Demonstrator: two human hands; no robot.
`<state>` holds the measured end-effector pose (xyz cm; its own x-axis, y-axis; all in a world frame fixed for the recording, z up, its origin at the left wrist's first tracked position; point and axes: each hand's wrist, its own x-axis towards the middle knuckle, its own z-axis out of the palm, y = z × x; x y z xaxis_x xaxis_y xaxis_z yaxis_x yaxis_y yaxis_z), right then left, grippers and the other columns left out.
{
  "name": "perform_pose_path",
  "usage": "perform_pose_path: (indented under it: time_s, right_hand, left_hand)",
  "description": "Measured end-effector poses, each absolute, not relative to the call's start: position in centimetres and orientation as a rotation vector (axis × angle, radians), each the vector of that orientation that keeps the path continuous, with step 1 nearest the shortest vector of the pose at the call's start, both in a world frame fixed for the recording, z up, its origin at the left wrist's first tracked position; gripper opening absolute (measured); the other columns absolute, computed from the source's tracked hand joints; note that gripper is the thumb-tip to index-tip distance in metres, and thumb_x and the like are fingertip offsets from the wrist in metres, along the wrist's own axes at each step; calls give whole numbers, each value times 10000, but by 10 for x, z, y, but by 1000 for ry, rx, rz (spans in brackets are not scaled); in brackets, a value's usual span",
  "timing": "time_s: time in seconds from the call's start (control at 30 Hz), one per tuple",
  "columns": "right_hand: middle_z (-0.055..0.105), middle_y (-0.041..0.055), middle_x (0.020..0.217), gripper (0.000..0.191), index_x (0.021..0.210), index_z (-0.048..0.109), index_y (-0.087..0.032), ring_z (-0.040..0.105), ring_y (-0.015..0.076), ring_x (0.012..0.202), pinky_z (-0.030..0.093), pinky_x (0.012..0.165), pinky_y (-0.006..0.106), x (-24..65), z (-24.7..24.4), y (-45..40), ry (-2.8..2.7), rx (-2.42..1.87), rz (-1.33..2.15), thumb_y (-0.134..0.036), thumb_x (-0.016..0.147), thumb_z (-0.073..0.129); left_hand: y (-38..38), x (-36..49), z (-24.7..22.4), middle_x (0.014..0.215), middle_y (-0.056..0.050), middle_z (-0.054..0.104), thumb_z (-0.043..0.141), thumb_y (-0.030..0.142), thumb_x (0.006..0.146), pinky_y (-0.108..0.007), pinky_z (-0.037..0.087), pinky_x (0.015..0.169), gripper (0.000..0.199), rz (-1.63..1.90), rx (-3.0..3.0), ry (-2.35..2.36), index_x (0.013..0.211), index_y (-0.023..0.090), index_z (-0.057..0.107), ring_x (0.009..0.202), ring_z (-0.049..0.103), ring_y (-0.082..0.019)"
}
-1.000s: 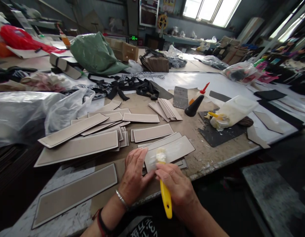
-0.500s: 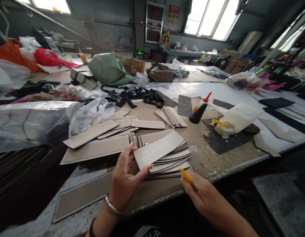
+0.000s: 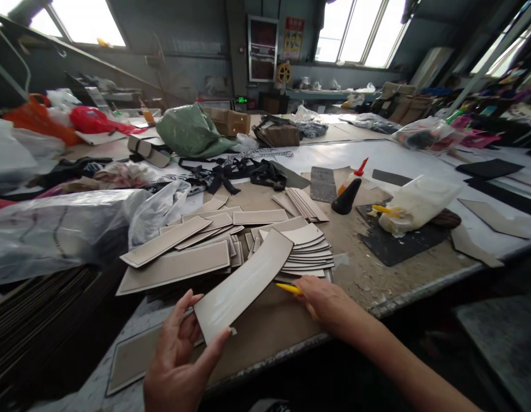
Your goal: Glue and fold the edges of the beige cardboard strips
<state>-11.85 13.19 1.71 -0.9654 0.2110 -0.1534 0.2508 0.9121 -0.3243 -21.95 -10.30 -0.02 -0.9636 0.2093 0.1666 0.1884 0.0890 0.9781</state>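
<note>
My left hand (image 3: 177, 357) grips one end of a beige rectangular panel (image 3: 244, 286) between thumb and fingers. The panel is tilted and slightly curved, with a shiny, wet-looking upper face. In my right hand (image 3: 323, 300) is a thin yellow stick-like tool (image 3: 288, 288), its tip pointing left, just beside the panel's right edge; my fist hides the rest of it. Behind the held panel lies a fanned stack of similar panels (image 3: 310, 254). More panels with dark edges are piled in a loose heap (image 3: 175, 266) to the left.
A milky plastic bottle (image 3: 420, 200) lies on a dark, glue-spotted sheet (image 3: 385, 249) at right. A black cone (image 3: 346, 197) stands near a red-tipped bottle (image 3: 361, 167). Plastic wrapping (image 3: 68, 229) and black straps (image 3: 248, 171) lie left and behind. The table edge (image 3: 291, 349) runs close in front.
My left hand has drawn the panel off the fanned stack, down and to the left. My right hand has moved left with the yellow tool, now beside the panel.
</note>
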Motion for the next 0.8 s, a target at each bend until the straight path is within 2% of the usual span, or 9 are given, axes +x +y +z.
perform_pose_path:
  time_s: [0.17,0.23,0.33,0.4,0.5,0.6,0.73,0.8]
  right_hand:
    - [615,73,774,319,865,584,-191,576,216,702,446,675,351,-61,39,170,3173,769,-385,-378,904,329]
    - [612,85,835,338,933,575,-209,573,250,800,440,738,398,-45,59,174,3338,929,-366,-456,890,348]
    - [572,89,985,269,970,572,-275,525,257,962,382,882,404,-38,84,161,3562,962,-626,-460,889,395]
    - [554,79,962,222,981,586,-300,532,240,910,388,871,391,-42,89,143,3546,1018,-986,-423,902,418]
    - [551,50,898,191,982,599,-259,556,175,716,450,753,359,-54,71,112,3331,995,-1612,-367,913,457]
    - [576,22,902,149,939,597,-210,593,125,653,500,666,291,-69,38,86,3033,872,-1994,-326,900,513]
    - [596,13,807,135,899,590,-174,623,130,600,532,578,256,-78,1,68,2830,903,-2096,-302,873,555]
    - [597,29,836,125,879,599,-170,623,141,631,532,604,276,-71,-8,75,3018,994,-1901,-287,869,556]
  left_hand:
    - [-104,-207,-20,1196,-86,558,705,343,710,-354,524,881,646,1767,782,2395,1279,237,418,1016,611,-221]
    - [-94,-201,-26,1180,-95,566,700,334,715,-368,536,871,640,1597,995,2407,1277,222,413,1014,606,-222]
    - [-77,-196,-34,1162,-105,577,713,263,700,-421,491,928,681,1377,1260,2351,1292,197,385,1046,573,-235]
    - [-69,-194,-39,1153,-116,575,723,226,687,-459,462,942,691,1291,1363,2348,1290,181,387,1061,537,-252]
    - [-68,-193,-41,1133,-123,567,748,216,658,-500,436,927,746,1215,1390,2410,1302,181,372,1049,488,-273]
    - [-71,-194,-41,1135,-120,559,750,217,661,-475,435,917,800,1190,1388,2412,1333,178,318,1038,471,-265]
    - [-74,-194,-43,1129,-110,564,740,218,683,-437,437,927,815,1202,1415,2428,1349,169,272,1044,473,-247]
    - [-74,-194,-45,1124,-106,564,741,222,684,-433,438,930,813,1215,1427,2451,1346,174,272,1049,477,-247]
